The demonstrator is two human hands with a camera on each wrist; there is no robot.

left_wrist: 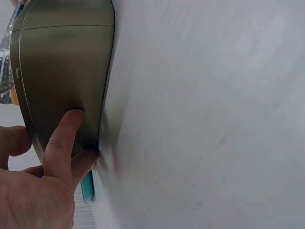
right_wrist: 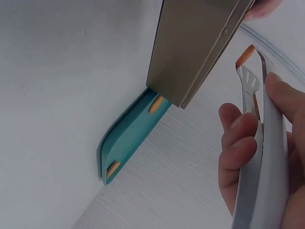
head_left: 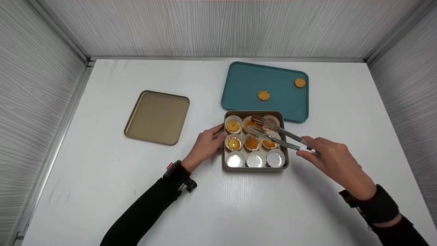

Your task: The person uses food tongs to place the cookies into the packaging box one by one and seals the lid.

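Note:
My right hand (head_left: 333, 160) grips metal tongs (head_left: 290, 133) and reaches over the rectangular tin (head_left: 254, 169) from the right. In the right wrist view, a round orange-brown cookie (right_wrist: 245, 56) sits between the tong tips. The tin holds rows of white paper cups. Yellow and orange treats, such as a yellow one (head_left: 233, 126), fill several cups; the front row's cups, including a shiny white cup (head_left: 255, 160), show no treats. My left hand (head_left: 206, 145) rests its fingertips against the tin's left wall, with fingers (left_wrist: 64, 138) extended along the outside in the left wrist view.
Behind the tin lies a teal tray (head_left: 280, 78) bearing a cookie (head_left: 263, 95) near its middle and another cookie (head_left: 300, 82) by its right edge. A flat gold-brown lid (head_left: 157, 118) is on the left of the white table (head_left: 102, 171). Grey wood-grain panels surround the table.

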